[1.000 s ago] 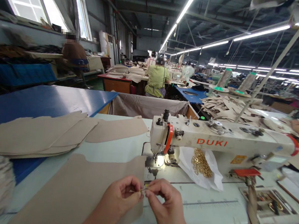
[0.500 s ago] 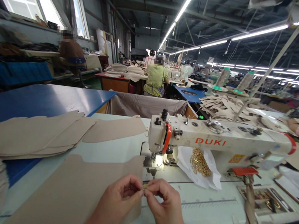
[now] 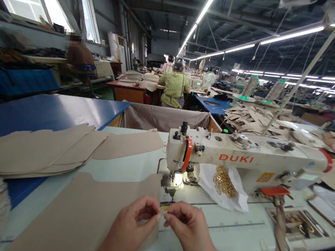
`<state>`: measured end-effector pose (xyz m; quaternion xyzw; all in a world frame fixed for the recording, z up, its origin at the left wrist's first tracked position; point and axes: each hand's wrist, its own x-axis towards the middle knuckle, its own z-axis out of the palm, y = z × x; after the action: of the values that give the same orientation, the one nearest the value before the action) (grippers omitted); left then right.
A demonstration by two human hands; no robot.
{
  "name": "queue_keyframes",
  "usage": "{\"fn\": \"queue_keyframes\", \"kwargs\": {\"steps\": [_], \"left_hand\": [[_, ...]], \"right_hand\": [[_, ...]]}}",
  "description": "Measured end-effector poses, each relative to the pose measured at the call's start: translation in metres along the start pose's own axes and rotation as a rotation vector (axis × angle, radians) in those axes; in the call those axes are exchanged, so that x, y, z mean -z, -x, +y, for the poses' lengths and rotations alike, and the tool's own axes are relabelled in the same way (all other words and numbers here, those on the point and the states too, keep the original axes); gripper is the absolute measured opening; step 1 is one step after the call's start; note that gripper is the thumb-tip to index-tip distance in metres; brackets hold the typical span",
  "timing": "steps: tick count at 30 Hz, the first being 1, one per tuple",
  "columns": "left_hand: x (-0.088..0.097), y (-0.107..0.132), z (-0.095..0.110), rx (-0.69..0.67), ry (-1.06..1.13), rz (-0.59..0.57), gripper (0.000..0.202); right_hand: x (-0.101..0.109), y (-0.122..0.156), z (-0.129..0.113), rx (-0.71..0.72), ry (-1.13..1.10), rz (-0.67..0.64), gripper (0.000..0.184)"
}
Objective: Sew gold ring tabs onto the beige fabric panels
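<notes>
My left hand (image 3: 133, 226) and my right hand (image 3: 188, 228) meet fingertip to fingertip low in the middle of the view. Both pinch a tiny pale piece (image 3: 163, 212) between thumb and forefinger; it is too small to name. They hover over the near edge of a large beige cut panel (image 3: 85, 213) lying on the sewing table (image 3: 228, 233). Just beyond them stands a white DUKI sewing machine (image 3: 242, 158), its lit needle area (image 3: 176, 179) right behind my fingers.
A white bag of gold metal rings (image 3: 224, 182) lies under the machine arm. Stacked beige panels (image 3: 37, 151) cover the left of the table. A tool tray (image 3: 301, 225) sits at the right. Other people sit at benches farther back.
My hands have stayed in place; the right fingertips have drawn slightly away from the left, showing a little more of the tiny piece between them.
</notes>
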<state>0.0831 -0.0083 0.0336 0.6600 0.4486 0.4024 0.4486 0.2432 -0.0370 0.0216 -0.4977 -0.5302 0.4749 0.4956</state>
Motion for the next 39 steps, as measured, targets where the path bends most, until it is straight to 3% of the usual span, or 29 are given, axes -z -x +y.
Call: {"fn": "queue_keyframes", "kwargs": {"steps": [6, 10, 19, 39], "left_hand": [[0.001, -0.004, -0.009, 0.116, 0.091, -0.082, 0.019], [0.003, -0.003, -0.003, 0.121, -0.023, -0.174, 0.018], [0.002, 0.003, 0.009, -0.013, -0.283, -0.090, 0.019], [0.001, 0.006, 0.009, -0.063, -0.297, -0.040, 0.017]], "right_hand": [[0.000, 0.000, -0.004, 0.002, -0.037, -0.049, 0.012], [-0.003, 0.000, 0.001, -0.016, -0.122, -0.042, 0.015], [-0.001, 0.003, 0.001, 0.106, 0.170, 0.063, 0.011], [0.003, 0.007, -0.008, 0.288, 0.429, -0.002, 0.015]]}}
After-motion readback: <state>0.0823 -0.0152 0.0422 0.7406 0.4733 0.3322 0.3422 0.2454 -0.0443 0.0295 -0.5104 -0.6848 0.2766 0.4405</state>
